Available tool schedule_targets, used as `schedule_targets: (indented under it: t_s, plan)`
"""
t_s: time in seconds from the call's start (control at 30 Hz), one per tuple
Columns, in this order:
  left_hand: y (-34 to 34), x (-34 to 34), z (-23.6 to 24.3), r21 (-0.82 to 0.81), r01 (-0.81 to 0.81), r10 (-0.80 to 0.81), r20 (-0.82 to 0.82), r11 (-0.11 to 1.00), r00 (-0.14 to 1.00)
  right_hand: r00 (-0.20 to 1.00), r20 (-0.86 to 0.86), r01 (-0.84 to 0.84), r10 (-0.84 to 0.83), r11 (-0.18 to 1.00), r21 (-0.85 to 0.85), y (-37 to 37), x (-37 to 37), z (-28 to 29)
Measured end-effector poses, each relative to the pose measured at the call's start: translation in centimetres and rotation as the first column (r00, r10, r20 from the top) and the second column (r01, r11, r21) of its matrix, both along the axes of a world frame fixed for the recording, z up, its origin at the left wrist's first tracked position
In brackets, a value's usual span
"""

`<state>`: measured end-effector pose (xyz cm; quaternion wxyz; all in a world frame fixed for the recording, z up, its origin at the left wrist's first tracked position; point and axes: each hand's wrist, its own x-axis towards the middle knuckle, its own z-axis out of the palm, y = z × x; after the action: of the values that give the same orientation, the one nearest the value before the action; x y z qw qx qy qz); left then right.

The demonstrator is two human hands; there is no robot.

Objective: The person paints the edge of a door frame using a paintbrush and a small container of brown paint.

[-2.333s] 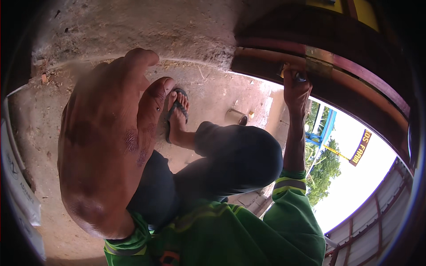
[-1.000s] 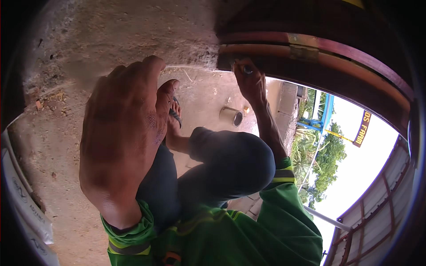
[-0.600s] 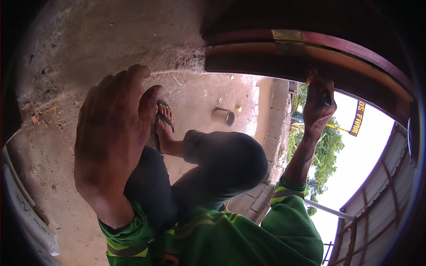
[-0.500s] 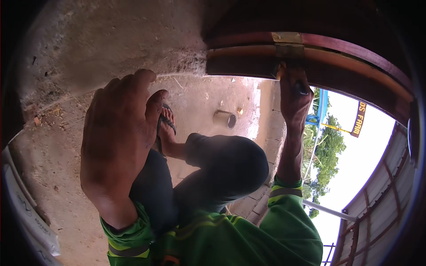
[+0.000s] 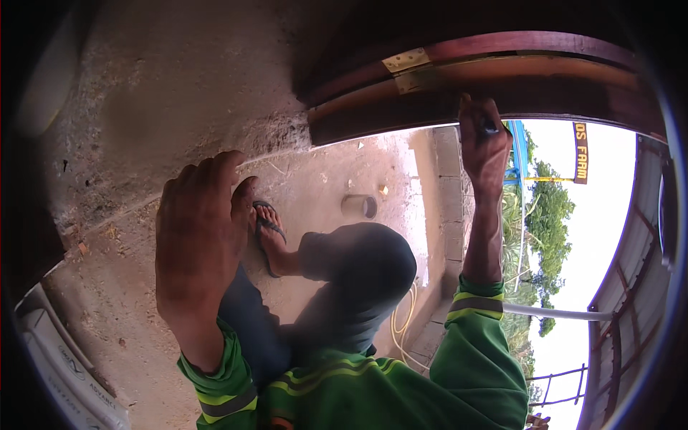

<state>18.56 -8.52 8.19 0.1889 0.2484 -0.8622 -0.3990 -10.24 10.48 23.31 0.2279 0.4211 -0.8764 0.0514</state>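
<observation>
My right hand [image 5: 484, 143] is closed around a small tool [image 5: 489, 127] whose dark rounded end shows at the fist. A yellowish bit pokes out by the fingertips, but the tool's kind is hidden. That fist is at the lower edge of a dark reddish-brown wooden door or frame [image 5: 530, 89], right of a brass-coloured hinge [image 5: 408, 69]. My left hand [image 5: 197, 240] is raised in front of the rough wall [image 5: 193, 93], fingers stretched and thumb apart, with nothing seen in it. Whether its fingertips touch the wall I cannot tell.
On the dusty floor [image 5: 322, 172] a grey cylindrical container [image 5: 358, 207] stands beyond my bent knee. A yellowish hose or cable [image 5: 403, 322] lies by the block edging. Pale printed packages [image 5: 68, 373] are stacked at lower left. Outside, right, are trees and a corrugated metal sheet [image 5: 631, 287].
My right hand has shifted right along the wood, farther from the hinge. The left hand appears lower and slightly to the right. The whole view has turned a little.
</observation>
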Motion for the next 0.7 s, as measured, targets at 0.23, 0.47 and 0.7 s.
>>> schedule_targets:
  t_s: [0.23,0.47,0.7]
  plan:
    - [8.0,-9.3,4.3,-0.051,0.279,-0.282,-0.286,0.959,0.916,0.949,-0.313,-0.072,-0.037,0.942,-0.329,8.8,7.2,14.3]
    - [15.3,-13.3,-1.4,0.058,0.557,-0.536,-0.202,0.829,0.820,0.982,-0.042,0.141,-0.183,0.866,-0.479,14.0,7.7,13.4]
    - [11.5,-13.5,-1.4,0.094,0.535,-0.520,-0.143,0.840,0.842,0.847,0.484,0.470,-0.221,0.736,-0.487,23.5,3.9,1.5]
